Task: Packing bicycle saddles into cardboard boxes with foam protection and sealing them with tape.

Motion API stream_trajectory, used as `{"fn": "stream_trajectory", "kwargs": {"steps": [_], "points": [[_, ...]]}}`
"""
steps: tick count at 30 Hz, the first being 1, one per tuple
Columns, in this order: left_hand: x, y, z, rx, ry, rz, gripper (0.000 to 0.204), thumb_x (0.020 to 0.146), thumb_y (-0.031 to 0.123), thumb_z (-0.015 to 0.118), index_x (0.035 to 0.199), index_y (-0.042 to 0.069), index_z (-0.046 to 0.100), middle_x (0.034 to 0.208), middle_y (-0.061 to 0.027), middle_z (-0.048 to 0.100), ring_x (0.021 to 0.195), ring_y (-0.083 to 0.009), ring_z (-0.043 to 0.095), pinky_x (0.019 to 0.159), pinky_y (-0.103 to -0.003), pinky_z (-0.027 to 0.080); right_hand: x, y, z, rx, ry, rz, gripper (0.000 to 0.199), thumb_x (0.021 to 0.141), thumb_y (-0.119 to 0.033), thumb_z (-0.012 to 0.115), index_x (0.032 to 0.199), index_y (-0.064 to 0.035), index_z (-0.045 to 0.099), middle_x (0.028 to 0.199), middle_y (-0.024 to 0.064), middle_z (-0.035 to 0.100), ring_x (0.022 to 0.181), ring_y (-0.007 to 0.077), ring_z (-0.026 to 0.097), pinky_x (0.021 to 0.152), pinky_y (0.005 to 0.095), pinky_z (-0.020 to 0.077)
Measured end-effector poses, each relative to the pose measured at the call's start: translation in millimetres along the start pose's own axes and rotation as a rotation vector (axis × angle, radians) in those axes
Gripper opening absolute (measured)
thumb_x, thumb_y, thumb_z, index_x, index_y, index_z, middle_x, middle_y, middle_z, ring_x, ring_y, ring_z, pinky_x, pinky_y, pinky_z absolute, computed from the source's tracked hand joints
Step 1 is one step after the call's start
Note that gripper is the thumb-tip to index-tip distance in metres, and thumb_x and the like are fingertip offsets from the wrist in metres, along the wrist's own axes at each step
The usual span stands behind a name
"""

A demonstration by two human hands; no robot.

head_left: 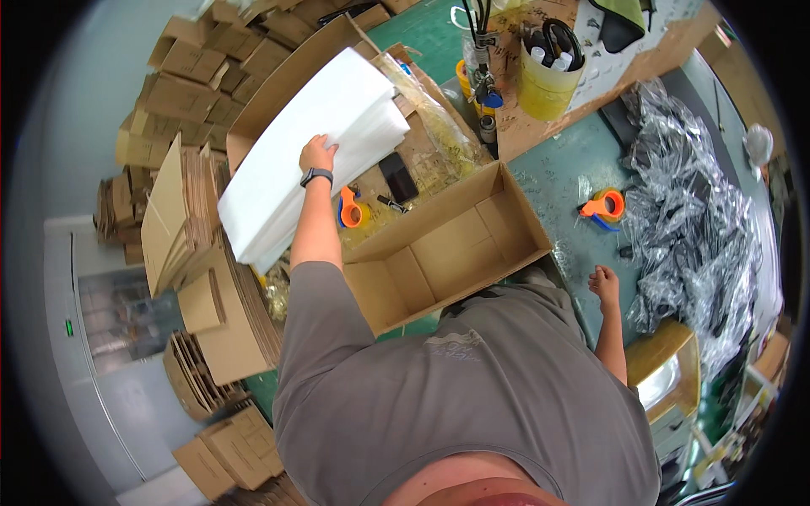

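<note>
With fingers bent, my left hand [319, 154] grips the upper surface of a stack of white foam sheets [278, 169]. The stack lies slanted across a large open carton [253, 105] at the back left. Off to the right, my right hand [604, 285] is closed in a loose curl beside the table, and I see nothing in it. An open, long cardboard box [447, 253] stands directly in front of my body, with bare inner walls. Between the sheets and this box lie an orange tape dispenser [350, 207] and a black phone [397, 177].
Clear plastic bags [688, 228] are heaped on the right, near another orange tape dispenser [602, 205]. A yellow container [548, 80] holding tools stands at the back. Flattened cardboard [173, 211] is stacked at the left, with many folded boxes [181, 93] piled behind.
</note>
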State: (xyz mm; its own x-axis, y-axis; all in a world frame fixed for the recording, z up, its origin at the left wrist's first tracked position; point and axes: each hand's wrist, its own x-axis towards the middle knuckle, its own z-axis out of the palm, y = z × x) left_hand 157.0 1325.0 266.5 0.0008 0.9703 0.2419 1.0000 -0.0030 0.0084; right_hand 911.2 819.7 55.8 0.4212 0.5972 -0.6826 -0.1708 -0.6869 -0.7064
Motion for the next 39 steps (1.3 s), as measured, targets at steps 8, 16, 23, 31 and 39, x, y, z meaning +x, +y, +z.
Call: {"fn": "stream_trajectory", "kwargs": {"steps": [8,16,23,31,39], "points": [[60.8,-111.5,20.4,-0.577,-0.225,-0.004,0.038,0.101,0.045,0.08,0.121,0.013,0.088,0.135,-0.0086,0.081,0.118,-0.0261,0.08,0.103,-0.04,0.059,-145.6,216.6,29.0,-0.55,0.125,0.142,0.04,0.105,-0.036,0.074,0.129,-0.005,0.081,0.116,0.0115,0.083,0.099,0.0265,0.079,0.092,0.0413,0.0617],[-142.6,113.6,-67.2,-0.743,-0.321,0.237,0.021,0.111,0.022,0.061,0.12,0.005,0.069,0.13,-0.0187,0.069,0.111,-0.0419,0.071,0.095,-0.053,0.058,-269.0,166.3,39.0,-0.632,0.129,0.064,0.042,0.102,-0.037,0.076,0.131,-0.0058,0.079,0.115,0.0178,0.083,0.107,0.0309,0.08,0.096,0.0465,0.06],[-362.3,201.3,50.5,-1.043,-0.689,0.256,0.021,0.111,0.025,0.065,0.113,0.004,0.067,0.127,-0.0196,0.062,0.104,-0.045,0.068,0.091,-0.054,0.057,-246.4,-208.5,191.2,-1.043,0.141,-0.421,0.036,0.106,-0.027,0.074,0.133,-0.0027,0.073,0.105,0.0234,0.08,0.101,0.0352,0.08,0.089,0.0447,0.0611],[-349.9,138.8,3.3,-1.023,-0.695,0.187,0.035,0.104,0.037,0.075,0.128,0.012,0.072,0.109,-0.013,0.08,0.093,-0.0375,0.078,0.079,-0.047,0.061,-152.9,-246.4,408.1,-1.069,-0.606,-0.609,0.076,0.105,-0.031,0.074,0.171,-0.0123,0.04,0.118,0.0242,0.08,0.104,0.0435,0.078,0.095,0.0524,0.0606],[-427.8,-0.3,70.4,-0.362,-1.014,-0.412,0.129,0.096,0.047,0.082,0.178,0.002,-0.007,0.113,-0.0297,0.081,0.1,-0.0476,0.079,0.087,-0.054,0.064,37.6,-116.7,390.2,-1.669,-0.486,-0.322,0.121,0.098,-0.043,0.077,0.181,-0.0152,-0.008,0.13,0.0303,0.076,0.115,0.0484,0.076,0.104,0.0567,0.0601]]}}
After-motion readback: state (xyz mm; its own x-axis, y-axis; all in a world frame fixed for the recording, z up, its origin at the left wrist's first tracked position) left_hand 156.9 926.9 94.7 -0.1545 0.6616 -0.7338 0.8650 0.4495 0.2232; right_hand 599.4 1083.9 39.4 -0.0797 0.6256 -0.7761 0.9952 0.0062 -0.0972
